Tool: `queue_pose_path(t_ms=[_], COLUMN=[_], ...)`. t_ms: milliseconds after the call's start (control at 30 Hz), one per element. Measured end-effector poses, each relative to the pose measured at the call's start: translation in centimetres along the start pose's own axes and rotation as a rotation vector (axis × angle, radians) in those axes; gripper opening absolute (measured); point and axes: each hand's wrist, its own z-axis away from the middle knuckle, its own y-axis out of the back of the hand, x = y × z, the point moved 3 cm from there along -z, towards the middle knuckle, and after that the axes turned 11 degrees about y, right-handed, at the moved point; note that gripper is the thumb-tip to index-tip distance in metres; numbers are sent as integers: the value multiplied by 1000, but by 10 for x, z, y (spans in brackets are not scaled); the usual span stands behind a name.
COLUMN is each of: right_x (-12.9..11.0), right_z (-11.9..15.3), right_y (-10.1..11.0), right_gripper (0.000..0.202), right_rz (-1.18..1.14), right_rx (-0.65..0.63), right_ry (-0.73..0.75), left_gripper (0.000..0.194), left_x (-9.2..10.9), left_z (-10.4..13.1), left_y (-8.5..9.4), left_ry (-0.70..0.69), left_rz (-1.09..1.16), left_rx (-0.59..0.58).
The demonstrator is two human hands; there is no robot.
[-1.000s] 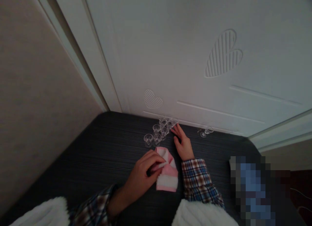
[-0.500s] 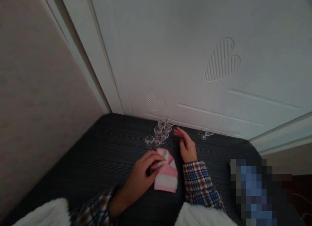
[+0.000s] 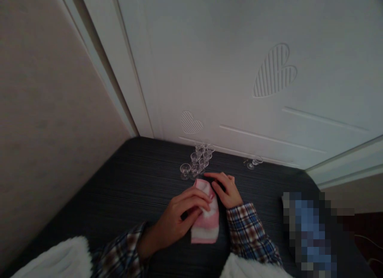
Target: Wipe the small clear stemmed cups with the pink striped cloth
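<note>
A pink-and-white striped cloth (image 3: 205, 228) lies on the dark table in front of me; whether it is a sock or a small towel I cannot tell. My left hand (image 3: 182, 214) comes over it from the left, thumb and fingers closed on its upper part. On the cloth's right side is my right hand (image 3: 227, 191), fingers stretched left and apart from the thumb, holding nothing. Its fingertips are close to the cloth's top end and the nearest glasses. Several small clear stemmed glasses (image 3: 195, 158) stand in a cluster just beyond the cloth.
Another small clear glass (image 3: 253, 162) is at the back right, by the white panel (image 3: 209, 70) with raised hearts. The dark wood-grain table (image 3: 119, 190) meets a wall (image 3: 60, 90) on the left. A blurred-out blue object (image 3: 309, 226) lies at the right edge.
My right hand has moved left and nearer, from beside the glasses to the cloth's upper end. The cloth has straightened slightly and my left hand has shifted a little right over it.
</note>
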Motion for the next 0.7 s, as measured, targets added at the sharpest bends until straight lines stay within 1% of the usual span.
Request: queue_pose_path(t_ms=[67,167,267,400,467,567,633,700], right_x=[0,-3,-7,-12,-13,-16,-22,-30], right_z=[0,-1,-2,-2,-1,-1,-1,1], right_y=[-1,0,0,3,10,27,42,54], right_gripper=[34,38,38,33,29,24,22,23], right_rz=[-12,-38,-30,27,46,58,77,97], right_rx=[-65,-79,-67,-84,-85,-59,10,76], right_ry=[0,7,1,13,24,59,102,108], left_gripper=[23,30,33,34,34,34,34,33], left_x=[1,0,-2,-7,-8,-9,-7,-6], left_z=[1,1,0,-1,-2,-2,-2,-1], left_y=[-2,-5,-6,-5,-4,-3,-3,-3], left_ry=[-18,-23,-13,24,46,47,36,25], left_rz=[2,-3,-9,-18,-29,-46,-50,-52], left_rx=[-51,-73,-62,-14,13,43,50,47])
